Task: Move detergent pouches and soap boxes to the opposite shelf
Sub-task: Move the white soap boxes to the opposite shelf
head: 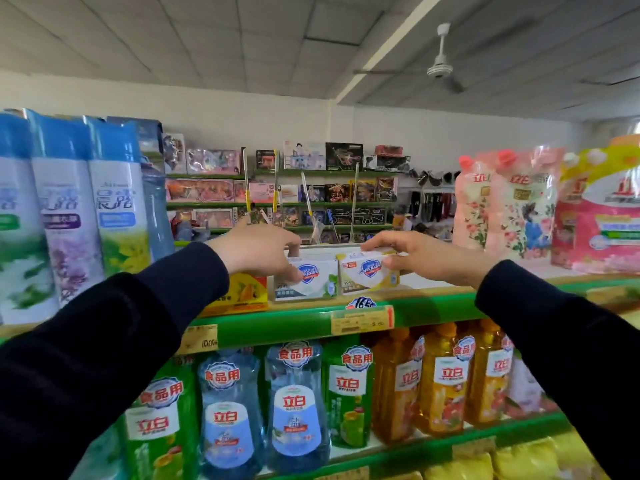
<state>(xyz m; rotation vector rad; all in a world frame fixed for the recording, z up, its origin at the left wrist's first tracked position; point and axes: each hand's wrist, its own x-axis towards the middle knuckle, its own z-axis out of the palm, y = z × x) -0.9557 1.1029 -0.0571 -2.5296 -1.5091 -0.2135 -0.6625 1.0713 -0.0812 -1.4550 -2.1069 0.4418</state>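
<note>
Two soap boxes stand side by side on the top shelf (433, 308). My left hand (258, 249) grips the white and green soap box (315, 282) from above. My right hand (420, 252) holds the white and yellow soap box (367, 273), thumb on its front and fingers over its top. A yellow-orange soap box (242, 292) lies to the left, partly hidden by my left wrist. Pink floral detergent pouches (502, 206) stand at the right of the same shelf, beside a big pink pack (602, 216).
Tall blue and white refill pouches (69, 209) crowd the shelf's left end. Below, bottles of dish liquid (294, 403) fill the lower shelf. A far wall shelf (284, 202) holds toy boxes. A ceiling fan (440, 67) hangs above.
</note>
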